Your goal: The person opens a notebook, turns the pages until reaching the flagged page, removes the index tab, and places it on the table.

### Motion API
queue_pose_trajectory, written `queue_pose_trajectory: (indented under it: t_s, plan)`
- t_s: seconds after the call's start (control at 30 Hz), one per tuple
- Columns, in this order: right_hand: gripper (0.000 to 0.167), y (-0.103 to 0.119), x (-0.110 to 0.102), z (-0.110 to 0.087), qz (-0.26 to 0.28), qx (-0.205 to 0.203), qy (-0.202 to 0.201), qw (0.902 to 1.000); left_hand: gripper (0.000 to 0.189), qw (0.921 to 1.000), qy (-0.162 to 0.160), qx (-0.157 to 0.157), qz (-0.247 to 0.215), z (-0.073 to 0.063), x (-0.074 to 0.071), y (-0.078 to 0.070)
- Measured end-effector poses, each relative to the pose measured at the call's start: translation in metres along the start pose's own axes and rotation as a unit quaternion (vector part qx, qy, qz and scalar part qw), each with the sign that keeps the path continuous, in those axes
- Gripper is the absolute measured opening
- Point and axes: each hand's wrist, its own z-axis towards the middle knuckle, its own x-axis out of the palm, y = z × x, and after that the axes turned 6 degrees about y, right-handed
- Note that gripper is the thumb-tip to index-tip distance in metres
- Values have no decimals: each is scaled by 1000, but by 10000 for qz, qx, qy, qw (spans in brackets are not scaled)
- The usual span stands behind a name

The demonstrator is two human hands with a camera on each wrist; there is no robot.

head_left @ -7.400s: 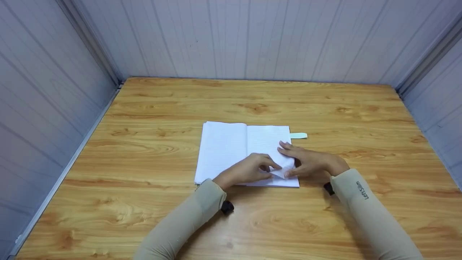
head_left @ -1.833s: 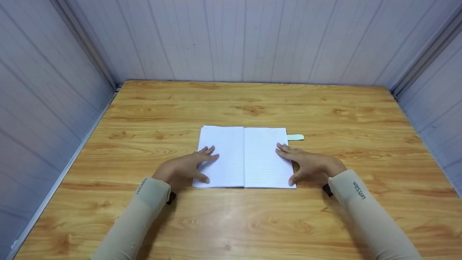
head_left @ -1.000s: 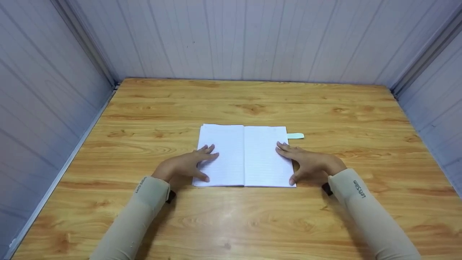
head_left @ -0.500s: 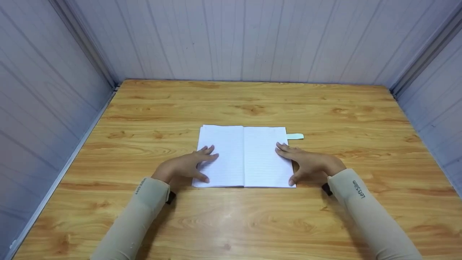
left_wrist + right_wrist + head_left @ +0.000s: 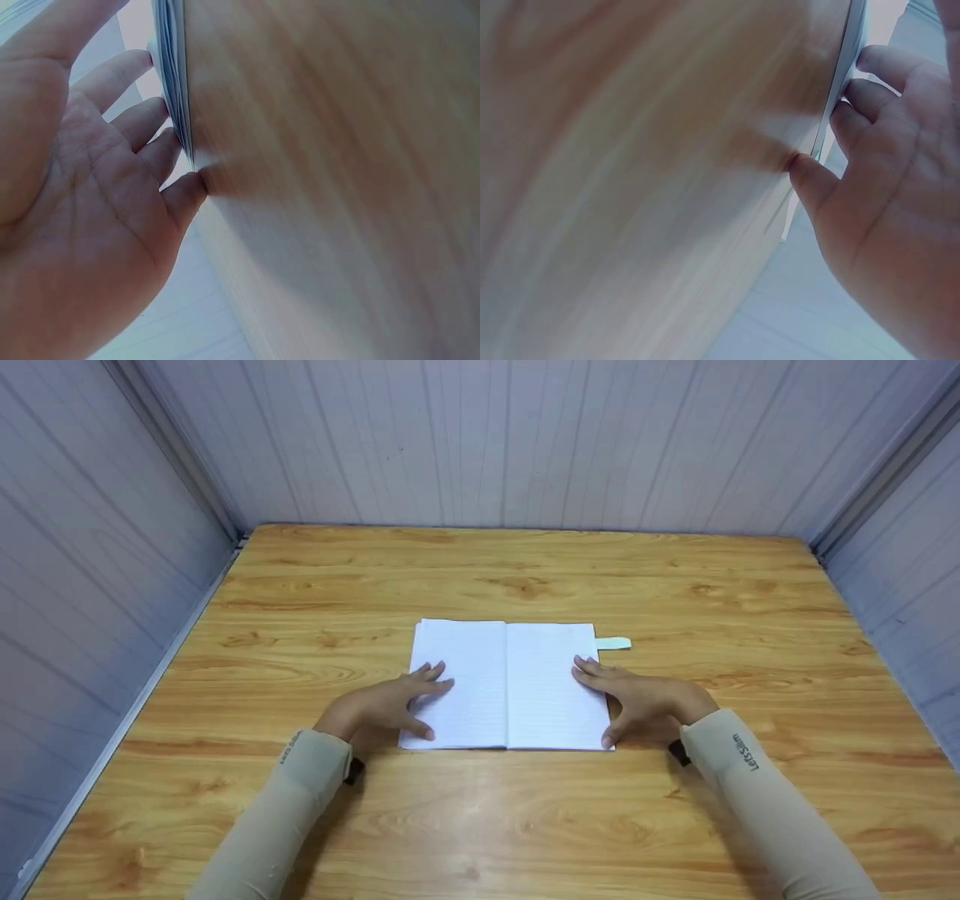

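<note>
Basically, L hand (image 5: 399, 699) & R hand (image 5: 637, 694) touching open notebook (image 5: 510, 690) (ruled, btw), fingers (image 5: 437, 687) spread, gripping nothing.

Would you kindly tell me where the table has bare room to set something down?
Bare table lies behind the notebook, up to the back wall; in front, between the sleeves; and outside each sleeve. The notebook's outer edges are crowded: the left hand and right hand rest there, and a pale tab juts rightward.

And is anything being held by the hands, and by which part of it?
Nothing is gripped: the left hand and the right hand just rest at the outer edges of the open notebook.
</note>
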Motion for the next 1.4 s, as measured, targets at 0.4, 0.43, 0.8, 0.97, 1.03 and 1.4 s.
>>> queue_pose_trajectory:
  t_s: [0.4, 0.43, 0.8, 0.97, 1.03, 1.4]
  plan:
    - [116, 0, 0, 0, -55, 65, -33, 10000, 85, 9999, -9, 92, -53, 0, 1, 3]
    - [116, 0, 0, 0, -38, 74, -37, 10000, 85, 9999, -24, 96, -55, 0, 0, 3]
    - [104, 1, -1, 0, -100, 5, -122, 9999, 84, 9999, -65, 88, -67, -1, -1, 1]
    - [95, 1, 0, 0, -70, 35, -172, 9998, 83, 9999, -24, 122, -11, -1, 0, 2]
    - [93, 1, 0, 0, -62, 71, -187, 9998, 83, 9999, -18, 147, -21, -2, 0, 1]
    - [90, -1, 1, 3, 7, -180, -309, 9994, 83, 9997, -4, 243, -80, -2, 0, 3]
